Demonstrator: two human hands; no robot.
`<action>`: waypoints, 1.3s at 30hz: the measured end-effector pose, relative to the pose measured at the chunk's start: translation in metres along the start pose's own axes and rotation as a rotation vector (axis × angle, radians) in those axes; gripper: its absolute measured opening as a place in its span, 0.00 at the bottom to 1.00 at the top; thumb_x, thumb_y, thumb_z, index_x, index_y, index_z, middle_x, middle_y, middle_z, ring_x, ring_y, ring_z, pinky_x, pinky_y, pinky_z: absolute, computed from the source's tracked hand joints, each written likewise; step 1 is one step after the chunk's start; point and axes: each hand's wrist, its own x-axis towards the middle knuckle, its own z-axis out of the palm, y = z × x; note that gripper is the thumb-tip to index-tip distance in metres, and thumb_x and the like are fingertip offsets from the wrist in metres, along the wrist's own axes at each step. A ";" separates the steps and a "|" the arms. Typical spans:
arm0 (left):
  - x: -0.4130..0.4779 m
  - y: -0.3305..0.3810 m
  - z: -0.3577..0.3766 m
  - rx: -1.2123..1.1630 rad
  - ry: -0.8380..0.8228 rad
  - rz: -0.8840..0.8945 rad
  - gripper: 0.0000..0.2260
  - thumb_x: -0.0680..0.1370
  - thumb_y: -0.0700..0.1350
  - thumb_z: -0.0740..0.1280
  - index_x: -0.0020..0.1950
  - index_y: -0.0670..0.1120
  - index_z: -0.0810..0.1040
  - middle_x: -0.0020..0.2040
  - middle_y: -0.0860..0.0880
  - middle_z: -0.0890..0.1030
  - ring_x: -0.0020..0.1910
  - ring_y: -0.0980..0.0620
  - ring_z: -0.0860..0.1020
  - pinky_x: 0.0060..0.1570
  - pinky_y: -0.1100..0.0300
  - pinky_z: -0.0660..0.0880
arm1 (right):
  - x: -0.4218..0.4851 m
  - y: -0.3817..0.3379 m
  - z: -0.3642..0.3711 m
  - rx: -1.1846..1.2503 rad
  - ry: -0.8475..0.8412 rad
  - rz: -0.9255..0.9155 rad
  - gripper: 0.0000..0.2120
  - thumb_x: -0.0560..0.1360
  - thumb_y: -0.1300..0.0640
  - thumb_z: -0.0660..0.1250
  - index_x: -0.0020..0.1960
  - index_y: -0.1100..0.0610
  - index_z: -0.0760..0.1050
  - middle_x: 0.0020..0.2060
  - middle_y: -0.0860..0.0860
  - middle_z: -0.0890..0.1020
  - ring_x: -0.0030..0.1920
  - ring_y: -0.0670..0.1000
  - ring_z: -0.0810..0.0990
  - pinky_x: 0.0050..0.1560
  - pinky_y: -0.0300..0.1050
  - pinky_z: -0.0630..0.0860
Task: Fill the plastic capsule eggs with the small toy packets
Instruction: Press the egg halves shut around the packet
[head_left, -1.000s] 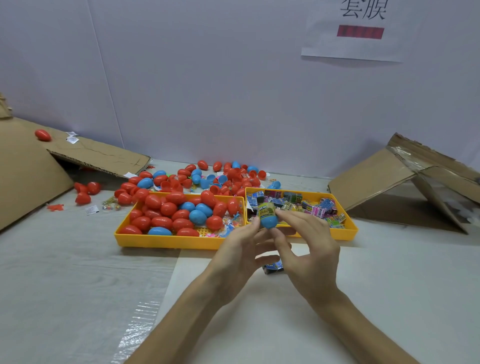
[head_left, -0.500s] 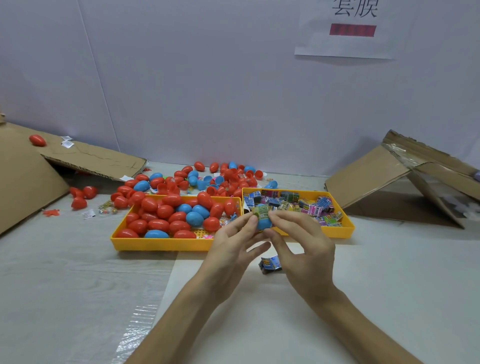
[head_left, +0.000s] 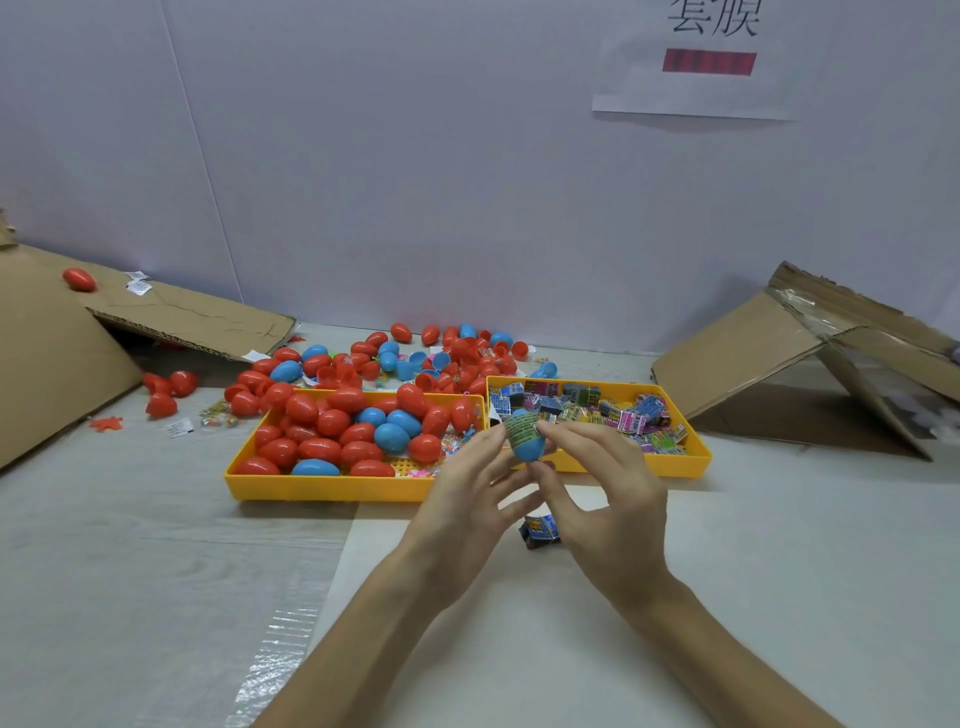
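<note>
A blue capsule egg (head_left: 525, 440) with a green printed band round its upper half is held up in front of the trays. My left hand (head_left: 467, 499) pinches it from the left and my right hand (head_left: 608, 499) pinches it from the right, forefinger on top and thumb below. One small toy packet (head_left: 540, 530) lies on the white sheet under my hands. The left yellow tray (head_left: 322, 488) holds red and blue eggs. Several coloured toy packets (head_left: 618, 410) fill the right yellow tray (head_left: 696, 457).
More red and blue eggs (head_left: 447, 353) lie loose behind the trays by the wall. Flattened cardboard (head_left: 47, 353) rises at the left with a red egg on it, and a folded cardboard box (head_left: 810, 353) stands at the right.
Both hands still hold the blue egg in the same place. The fingers have shifted on it, and more of the egg's blue lower half shows than half a second ago.
</note>
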 end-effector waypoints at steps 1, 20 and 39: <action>0.000 0.000 0.000 0.005 0.013 0.025 0.20 0.78 0.51 0.67 0.67 0.45 0.78 0.62 0.43 0.83 0.60 0.47 0.82 0.57 0.55 0.80 | 0.000 0.000 0.000 -0.001 -0.003 -0.004 0.15 0.73 0.59 0.74 0.59 0.60 0.83 0.52 0.51 0.85 0.54 0.52 0.83 0.52 0.55 0.80; 0.003 -0.003 0.000 0.202 0.145 0.214 0.16 0.71 0.51 0.72 0.58 0.50 0.82 0.52 0.44 0.86 0.52 0.45 0.85 0.46 0.60 0.81 | 0.005 0.005 -0.005 0.005 0.029 -0.008 0.03 0.73 0.61 0.74 0.47 0.60 0.85 0.44 0.49 0.86 0.47 0.48 0.84 0.48 0.53 0.80; -0.001 0.002 -0.003 0.662 0.041 0.352 0.18 0.76 0.42 0.75 0.61 0.61 0.79 0.46 0.54 0.86 0.48 0.56 0.84 0.48 0.66 0.79 | 0.010 0.011 -0.008 -0.079 -0.041 -0.089 0.06 0.76 0.60 0.65 0.42 0.61 0.76 0.37 0.52 0.78 0.40 0.49 0.74 0.43 0.39 0.72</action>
